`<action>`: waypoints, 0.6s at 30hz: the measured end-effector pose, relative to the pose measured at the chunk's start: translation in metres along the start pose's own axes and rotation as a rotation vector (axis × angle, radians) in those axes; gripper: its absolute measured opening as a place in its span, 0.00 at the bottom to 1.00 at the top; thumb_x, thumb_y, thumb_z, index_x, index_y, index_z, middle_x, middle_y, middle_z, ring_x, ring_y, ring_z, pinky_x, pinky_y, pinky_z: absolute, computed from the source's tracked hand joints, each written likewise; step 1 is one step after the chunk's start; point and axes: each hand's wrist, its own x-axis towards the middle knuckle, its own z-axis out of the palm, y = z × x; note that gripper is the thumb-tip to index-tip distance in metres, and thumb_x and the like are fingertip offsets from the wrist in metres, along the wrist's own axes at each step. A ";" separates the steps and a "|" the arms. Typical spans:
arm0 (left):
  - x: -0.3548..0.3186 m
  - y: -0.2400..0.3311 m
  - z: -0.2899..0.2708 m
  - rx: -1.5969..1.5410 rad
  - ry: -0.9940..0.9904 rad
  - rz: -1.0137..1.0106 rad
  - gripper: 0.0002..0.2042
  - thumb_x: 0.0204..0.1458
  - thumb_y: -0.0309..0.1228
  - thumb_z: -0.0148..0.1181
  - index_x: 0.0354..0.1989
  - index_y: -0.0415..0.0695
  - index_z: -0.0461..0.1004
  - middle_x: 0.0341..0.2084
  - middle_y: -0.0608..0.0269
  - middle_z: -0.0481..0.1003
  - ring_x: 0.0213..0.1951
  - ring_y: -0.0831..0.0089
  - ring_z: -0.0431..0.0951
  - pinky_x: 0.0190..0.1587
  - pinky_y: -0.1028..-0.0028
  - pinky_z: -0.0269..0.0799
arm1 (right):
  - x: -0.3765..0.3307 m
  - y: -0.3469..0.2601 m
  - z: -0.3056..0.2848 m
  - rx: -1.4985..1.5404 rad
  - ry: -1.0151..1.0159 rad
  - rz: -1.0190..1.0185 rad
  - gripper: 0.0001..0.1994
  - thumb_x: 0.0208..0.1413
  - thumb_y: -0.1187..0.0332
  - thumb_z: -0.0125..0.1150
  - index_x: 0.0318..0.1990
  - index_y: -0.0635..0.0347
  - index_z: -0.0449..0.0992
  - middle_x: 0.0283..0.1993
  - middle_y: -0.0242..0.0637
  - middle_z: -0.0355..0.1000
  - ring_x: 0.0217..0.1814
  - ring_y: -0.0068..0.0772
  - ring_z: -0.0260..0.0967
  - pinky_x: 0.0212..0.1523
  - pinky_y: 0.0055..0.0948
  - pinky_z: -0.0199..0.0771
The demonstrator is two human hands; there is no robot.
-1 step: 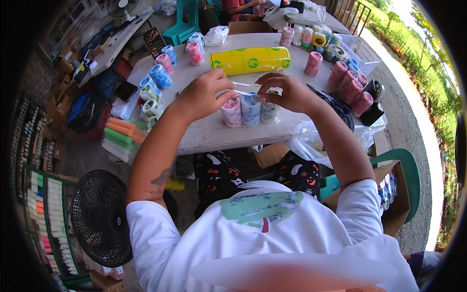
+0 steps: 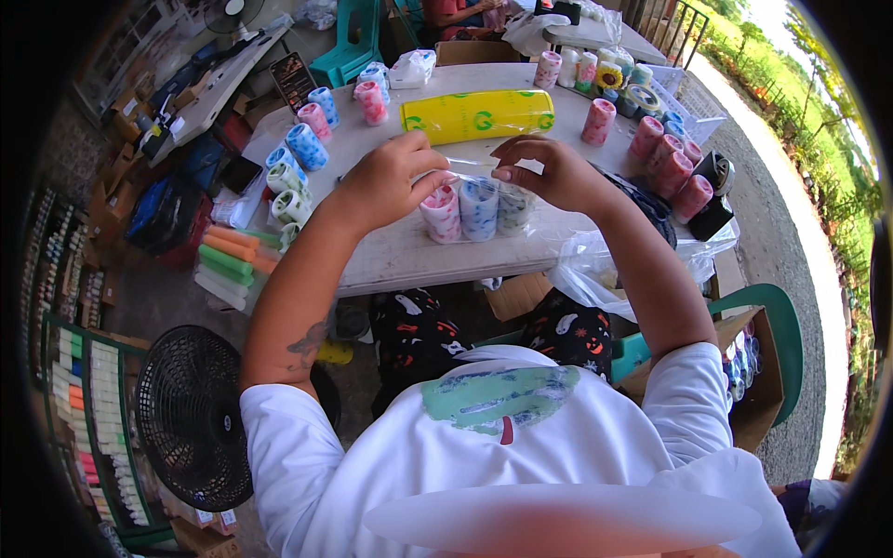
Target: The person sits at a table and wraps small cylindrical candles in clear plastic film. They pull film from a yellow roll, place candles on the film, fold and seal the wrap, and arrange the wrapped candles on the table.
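Observation:
Three speckled, candle-like cylinders stand side by side at the table's near edge: a pink one (image 2: 441,216), a blue one (image 2: 479,212) and a grey-green one (image 2: 513,210). Clear plastic film (image 2: 473,169) stretches over their tops and seems to wrap round them. On the left, my left hand (image 2: 393,182) pinches the film above the pink cylinder. My right hand (image 2: 551,175) has thumb and forefinger closed on the film over the grey-green cylinder, partly covering its top. Just beyond my hands lies a yellow plastic-wrapped roll (image 2: 479,116).
Blue, pink and green speckled cylinders (image 2: 307,147) line the table's left side. More pink ones (image 2: 670,172) cluster at the right beside tape rolls (image 2: 642,98). Crumpled clear plastic (image 2: 595,270) hangs over the near right edge. A black fan (image 2: 193,418) stands at lower left.
The film between my hands has shifted and spread slightly over the cylinders' tops. My right fingertips have moved a little; the cylinders stay nearly in place.

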 end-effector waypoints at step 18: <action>0.008 0.000 0.009 0.120 0.074 -0.025 0.07 0.45 0.30 0.66 0.30 0.42 0.78 0.27 0.61 0.70 0.33 0.62 0.74 0.35 0.67 0.70 | -0.031 0.035 -0.014 0.125 0.217 0.306 0.06 0.57 0.72 0.59 0.37 0.66 0.74 0.33 0.40 0.77 0.36 0.24 0.74 0.39 0.26 0.73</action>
